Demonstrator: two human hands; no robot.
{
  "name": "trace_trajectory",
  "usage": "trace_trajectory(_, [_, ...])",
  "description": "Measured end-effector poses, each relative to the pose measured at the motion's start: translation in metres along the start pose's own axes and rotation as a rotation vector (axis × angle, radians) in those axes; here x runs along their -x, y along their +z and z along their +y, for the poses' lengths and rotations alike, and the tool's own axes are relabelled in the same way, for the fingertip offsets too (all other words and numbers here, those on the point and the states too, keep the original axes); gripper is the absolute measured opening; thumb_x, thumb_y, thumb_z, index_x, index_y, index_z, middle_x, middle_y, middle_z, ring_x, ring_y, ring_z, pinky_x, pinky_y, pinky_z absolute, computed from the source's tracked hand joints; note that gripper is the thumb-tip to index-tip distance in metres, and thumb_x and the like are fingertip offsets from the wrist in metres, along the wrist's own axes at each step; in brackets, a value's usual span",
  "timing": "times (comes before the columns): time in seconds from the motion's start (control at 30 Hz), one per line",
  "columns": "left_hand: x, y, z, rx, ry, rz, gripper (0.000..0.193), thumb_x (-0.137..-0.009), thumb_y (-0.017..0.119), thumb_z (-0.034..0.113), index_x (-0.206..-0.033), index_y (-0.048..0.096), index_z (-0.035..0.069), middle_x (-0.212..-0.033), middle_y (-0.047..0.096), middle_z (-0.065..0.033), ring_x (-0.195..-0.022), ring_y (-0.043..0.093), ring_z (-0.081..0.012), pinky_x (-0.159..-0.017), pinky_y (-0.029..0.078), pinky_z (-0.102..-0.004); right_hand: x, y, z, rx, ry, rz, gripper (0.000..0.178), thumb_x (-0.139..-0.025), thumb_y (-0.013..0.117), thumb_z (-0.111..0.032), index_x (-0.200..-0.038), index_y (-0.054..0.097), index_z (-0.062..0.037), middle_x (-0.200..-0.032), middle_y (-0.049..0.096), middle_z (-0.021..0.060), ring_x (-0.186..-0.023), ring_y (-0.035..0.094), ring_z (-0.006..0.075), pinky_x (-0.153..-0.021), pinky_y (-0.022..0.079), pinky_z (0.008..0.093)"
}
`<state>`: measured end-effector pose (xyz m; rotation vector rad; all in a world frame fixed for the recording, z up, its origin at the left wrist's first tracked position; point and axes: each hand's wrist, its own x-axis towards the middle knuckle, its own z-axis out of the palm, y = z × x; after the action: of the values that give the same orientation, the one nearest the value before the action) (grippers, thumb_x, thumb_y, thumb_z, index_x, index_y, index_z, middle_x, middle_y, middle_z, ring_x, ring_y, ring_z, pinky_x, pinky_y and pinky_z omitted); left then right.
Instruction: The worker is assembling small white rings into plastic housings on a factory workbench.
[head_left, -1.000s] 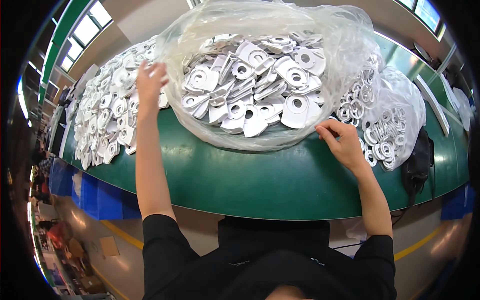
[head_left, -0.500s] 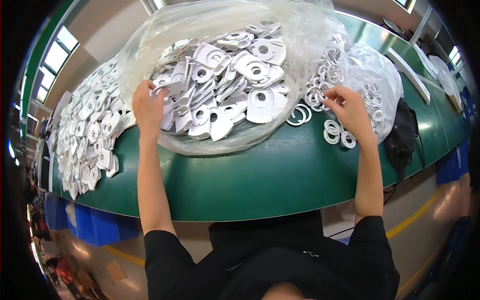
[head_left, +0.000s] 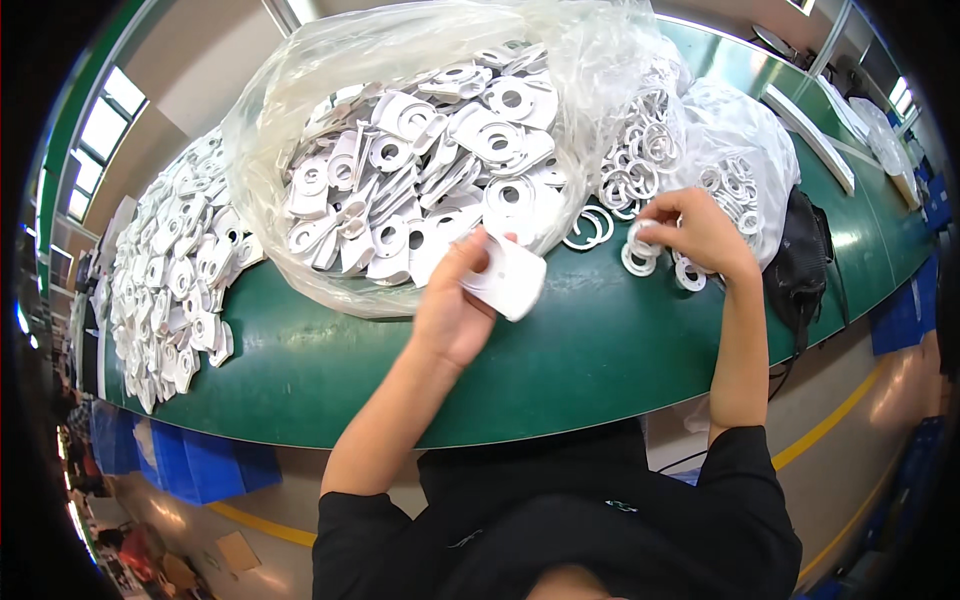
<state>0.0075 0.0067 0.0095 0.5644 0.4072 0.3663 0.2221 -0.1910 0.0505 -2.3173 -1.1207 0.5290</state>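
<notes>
At frame centre the left hand (head_left: 455, 312) is grasping a white plate (head_left: 517, 284) with its fingers, while right of centre the right hand's (head_left: 702, 236) fingers are touching a white ring (head_left: 634, 241) — whether gripped, I cannot tell — the picking-up step seemingly calling next for a clean single-ring pinch.

Left-hand grip (head_left: 452, 312) at clock centre, closed on white plate (head_left: 515, 284), right-hand grip (head_left: 702, 236) at 2 o'clock, touching white rings (head_left: 639, 270), clear bag (head_left: 285, 90) at 11 o'clock, green worktop (head_left: 600, 360) beneath
</notes>
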Motion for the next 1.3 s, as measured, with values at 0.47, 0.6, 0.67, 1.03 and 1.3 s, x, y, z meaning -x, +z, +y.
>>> trace_trajectory(0.47, [0.009,0.001,-0.023,-0.112,-0.306,-0.265,0.039,-0.099,0.045,0.027,-0.129,0.043,0.002,-0.122,0.055,-0.01,-0.114,0.054,-0.0207,-0.099,0.044,-0.0404,-0.007,0.086,-0.051,-0.473,-0.414,0.164,0.014,-0.079,0.072,-0.015,-0.089,0.067,-0.006,-0.096,0.061,0.0035,-0.076,0.054,0.0088,-0.061,0.04,0.0231])
trace_trajectory(0.6, [0.006,0.0,-0.018,-0.299,-0.183,-0.208,0.035,-0.096,0.052,0.015,-0.127,0.045,0.002,-0.118,0.059,-0.008,-0.107,0.057,-0.0155,-0.095,0.046,-0.0335,-0.014,0.079,-0.046,-0.595,-0.313,0.319,0.012,-0.081,0.071,-0.013,-0.09,0.067,-0.0057,-0.094,0.061,0.0022,-0.077,0.054,0.0088,-0.063,0.041,0.0237])
trace_trajectory(0.67, [0.004,-0.002,-0.015,-0.328,-0.08,-0.155,0.031,-0.095,0.053,0.014,-0.123,0.049,0.0,-0.117,0.06,-0.0098,-0.105,0.058,-0.0158,-0.095,0.046,-0.0316,-0.013,0.059,-0.04,-0.402,-0.214,0.31,0.012,-0.079,0.071,-0.01,-0.09,0.068,-0.005,-0.095,0.061,0.0032,-0.082,0.056,0.0137,-0.069,0.044,0.0266])
trace_trajectory(1.03, [-0.002,-0.008,-0.002,-0.167,-0.081,-0.121,0.033,-0.093,0.056,0.015,-0.121,0.051,-0.002,-0.119,0.06,-0.0137,-0.107,0.059,-0.0194,-0.095,0.047,-0.0335,-0.011,0.04,-0.02,-0.02,-0.49,0.168,0.008,-0.081,0.066,-0.007,-0.085,0.062,-0.0015,-0.084,0.06,0.0055,-0.081,0.058,0.0203,-0.072,0.045,0.0303])
trace_trajectory(1.3, [0.005,0.002,-0.004,-0.286,-0.187,-0.273,0.042,-0.09,0.06,0.014,-0.127,0.041,0.007,-0.118,0.058,-0.0115,-0.099,0.063,-0.022,-0.075,0.054,-0.0308,-0.009,0.052,-0.039,-0.645,-0.31,0.223,0.01,-0.094,0.053,-0.009,-0.097,0.06,-0.0029,-0.077,0.056,-0.0012,-0.067,0.048,0.0051,-0.062,0.039,0.0201])
